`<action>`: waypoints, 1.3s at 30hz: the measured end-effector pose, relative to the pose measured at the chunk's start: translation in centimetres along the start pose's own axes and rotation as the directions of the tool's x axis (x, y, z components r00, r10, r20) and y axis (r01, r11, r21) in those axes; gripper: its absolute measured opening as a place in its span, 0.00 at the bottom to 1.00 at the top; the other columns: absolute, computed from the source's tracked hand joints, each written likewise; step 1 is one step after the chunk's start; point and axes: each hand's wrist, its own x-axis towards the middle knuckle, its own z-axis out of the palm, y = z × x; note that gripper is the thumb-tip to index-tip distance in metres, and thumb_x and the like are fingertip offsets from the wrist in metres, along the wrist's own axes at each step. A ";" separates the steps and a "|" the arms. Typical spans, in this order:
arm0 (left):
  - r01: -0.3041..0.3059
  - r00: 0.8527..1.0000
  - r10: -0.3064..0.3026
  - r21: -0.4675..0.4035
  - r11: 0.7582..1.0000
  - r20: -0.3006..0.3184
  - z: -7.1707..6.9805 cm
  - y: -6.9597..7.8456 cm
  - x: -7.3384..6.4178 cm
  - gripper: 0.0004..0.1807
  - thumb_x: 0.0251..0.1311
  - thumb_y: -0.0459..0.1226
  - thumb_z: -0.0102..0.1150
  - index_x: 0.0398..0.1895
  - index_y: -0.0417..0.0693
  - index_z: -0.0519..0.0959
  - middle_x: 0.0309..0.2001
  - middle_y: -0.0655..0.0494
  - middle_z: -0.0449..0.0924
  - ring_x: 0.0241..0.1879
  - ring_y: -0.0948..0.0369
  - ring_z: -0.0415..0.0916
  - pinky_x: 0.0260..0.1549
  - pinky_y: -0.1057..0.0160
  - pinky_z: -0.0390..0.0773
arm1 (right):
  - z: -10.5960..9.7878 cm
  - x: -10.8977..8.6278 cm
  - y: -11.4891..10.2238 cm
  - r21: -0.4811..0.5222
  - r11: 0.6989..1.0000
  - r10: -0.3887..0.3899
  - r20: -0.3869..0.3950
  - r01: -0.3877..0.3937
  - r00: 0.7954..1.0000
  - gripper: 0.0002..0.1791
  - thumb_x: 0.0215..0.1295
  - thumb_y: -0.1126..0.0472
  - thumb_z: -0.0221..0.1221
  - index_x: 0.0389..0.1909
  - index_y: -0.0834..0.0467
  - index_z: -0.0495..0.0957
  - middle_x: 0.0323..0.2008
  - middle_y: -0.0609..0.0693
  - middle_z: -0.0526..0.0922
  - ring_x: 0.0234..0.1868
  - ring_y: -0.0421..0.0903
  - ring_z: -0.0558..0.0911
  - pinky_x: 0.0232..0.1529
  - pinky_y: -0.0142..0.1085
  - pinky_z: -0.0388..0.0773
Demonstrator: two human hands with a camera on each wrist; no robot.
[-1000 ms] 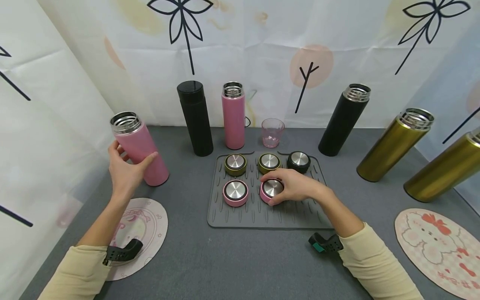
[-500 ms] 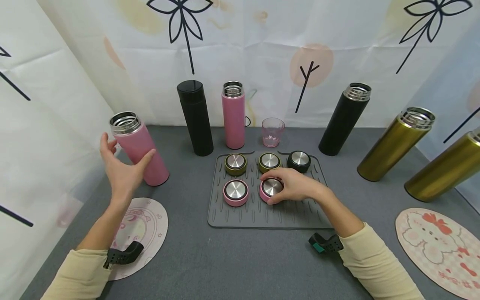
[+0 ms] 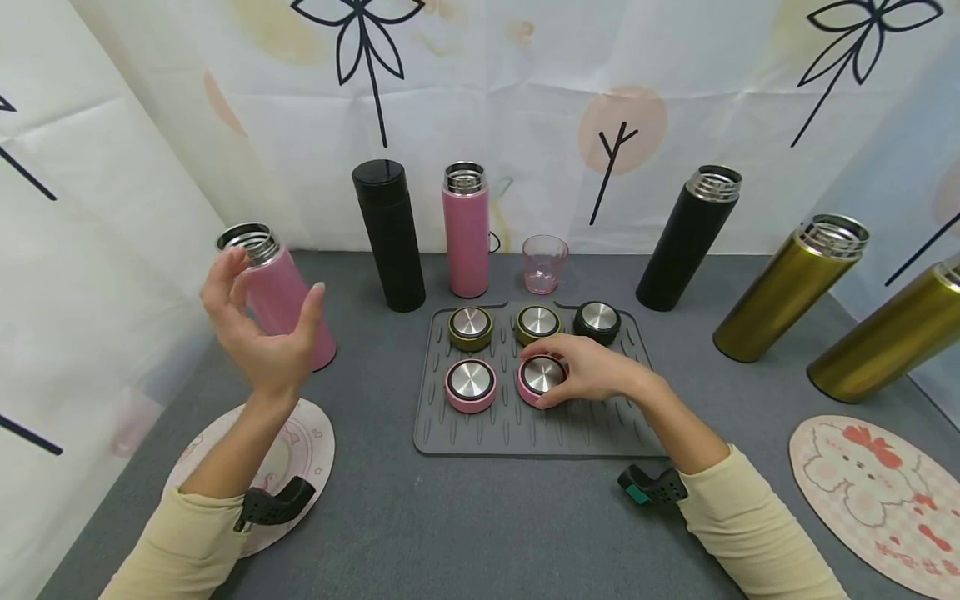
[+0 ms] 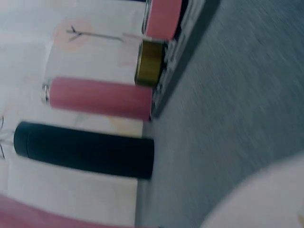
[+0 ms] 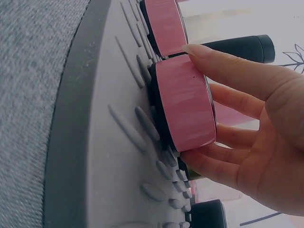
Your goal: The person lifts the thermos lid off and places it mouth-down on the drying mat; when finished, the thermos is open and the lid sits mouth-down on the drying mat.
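Note:
In the head view my right hand (image 3: pixel 596 372) has its thumb and fingers curled round a pink flask lid (image 3: pixel 543 375) with a steel top. That lid sits on the grey ridged drying mat (image 3: pixel 480 438); the right wrist view shows the pink side of the lid between thumb and fingers. At the left, my left hand (image 3: pixel 262 346) is raised with thumb and fingers spread, holding nothing. Just behind it stands a wide pink flask (image 3: pixel 281 287), its steel mouth uncovered and partly hidden by the fingers. Beside the gripped lid lies another pink lid (image 3: pixel 471 382).
Two olive-gold lids (image 3: pixel 471 327) and a black lid (image 3: pixel 597 322) form the mat's back row. Behind stand a capped black flask (image 3: pixel 388 237), a slim pink flask (image 3: pixel 467 237) and a pink glass (image 3: pixel 544 265). An uncapped black flask (image 3: pixel 686 246) and gold flasks (image 3: pixel 787 292) stand right; round placemats (image 3: pixel 877 500) flank.
My left hand has let go of the wide pink flask and moved slightly toward me and to the right, in front of it. The right hand stays on the pink lid.

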 end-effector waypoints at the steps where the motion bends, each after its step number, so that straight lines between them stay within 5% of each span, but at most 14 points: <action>1: -0.007 1.000 0.008 -0.016 1.000 0.022 0.4 -0.2 -0.1 0.51 0.37 0.56 0.74 0.52 0.22 0.64 0.53 0.48 0.71 0.55 0.49 0.67 0.57 0.51 0.66 | 0.0 0.0 0.0 0.003 1.000 0.000 0.001 0.000 1.000 0.34 0.51 0.55 0.72 0.59 0.60 0.73 0.57 0.52 0.74 0.57 0.49 0.72 0.55 0.48 0.68; 5: -0.001 0.989 0.005 -0.030 1.000 0.144 1.7 -0.8 -0.5 0.54 0.41 0.56 0.73 0.57 0.22 0.61 0.56 0.46 0.70 0.58 0.51 0.66 0.60 0.52 0.64 | 0.0 0.0 0.1 0.009 1.000 0.001 0.008 -0.001 1.000 0.34 0.51 0.55 0.72 0.60 0.60 0.73 0.58 0.53 0.74 0.58 0.50 0.71 0.57 0.48 0.68; 7: 0.057 0.973 -0.049 -0.033 0.998 0.227 2.4 0.2 -0.5 0.49 0.46 0.50 0.72 0.61 0.24 0.60 0.59 0.46 0.69 0.60 0.54 0.65 0.61 0.54 0.62 | 0.1 0.0 0.1 0.004 1.000 -0.002 0.010 0.002 1.000 0.35 0.51 0.55 0.72 0.60 0.60 0.72 0.58 0.53 0.74 0.59 0.50 0.70 0.57 0.48 0.67; 12: 0.249 0.885 -0.258 0.072 0.966 0.387 3.9 0.3 -0.5 0.45 0.50 0.32 0.67 0.71 0.35 0.55 0.66 0.46 0.62 0.64 0.59 0.58 0.63 0.59 0.58 | 0.1 0.0 0.2 -0.005 1.000 -0.010 0.010 0.010 1.000 0.35 0.50 0.55 0.73 0.59 0.60 0.72 0.58 0.53 0.74 0.59 0.50 0.70 0.58 0.48 0.67; 18: 0.376 0.801 -0.442 0.235 0.896 0.404 5.7 -4.0 -1.0 0.50 0.52 0.42 0.69 0.75 0.51 0.50 0.69 0.55 0.55 0.66 0.62 0.54 0.63 0.57 0.57 | 0.1 0.0 0.2 0.009 1.000 -0.022 0.015 0.022 1.000 0.36 0.49 0.56 0.73 0.60 0.61 0.72 0.58 0.53 0.74 0.59 0.50 0.70 0.57 0.48 0.67; 24: 0.422 0.736 -0.536 0.338 0.841 0.413 7.3 -6.7 -1.3 0.52 0.52 0.48 0.68 0.75 0.54 0.47 0.71 0.53 0.51 0.67 0.56 0.50 0.63 0.54 0.55 | 0.0 -0.1 0.3 0.022 0.999 -0.030 0.015 0.030 0.999 0.36 0.49 0.57 0.73 0.60 0.61 0.72 0.58 0.53 0.74 0.59 0.50 0.70 0.57 0.48 0.68; 29: 0.444 0.701 -0.566 0.356 0.822 0.434 8.2 -8.8 -1.3 0.53 0.52 0.45 0.69 0.75 0.52 0.47 0.70 0.50 0.52 0.65 0.55 0.54 0.61 0.53 0.58 | 0.0 -0.1 0.3 0.025 0.999 -0.038 0.017 0.038 0.999 0.36 0.50 0.57 0.73 0.60 0.61 0.72 0.58 0.52 0.74 0.59 0.50 0.70 0.57 0.48 0.68; 39: 0.464 0.668 -0.607 0.397 0.792 0.429 8.9 -10.2 -1.4 0.51 0.52 0.42 0.70 0.74 0.47 0.49 0.67 0.46 0.58 0.64 0.53 0.59 0.61 0.51 0.61 | 0.0 0.0 0.5 0.017 0.999 -0.041 0.017 0.041 0.999 0.35 0.51 0.56 0.72 0.60 0.60 0.72 0.58 0.51 0.74 0.59 0.49 0.70 0.57 0.48 0.67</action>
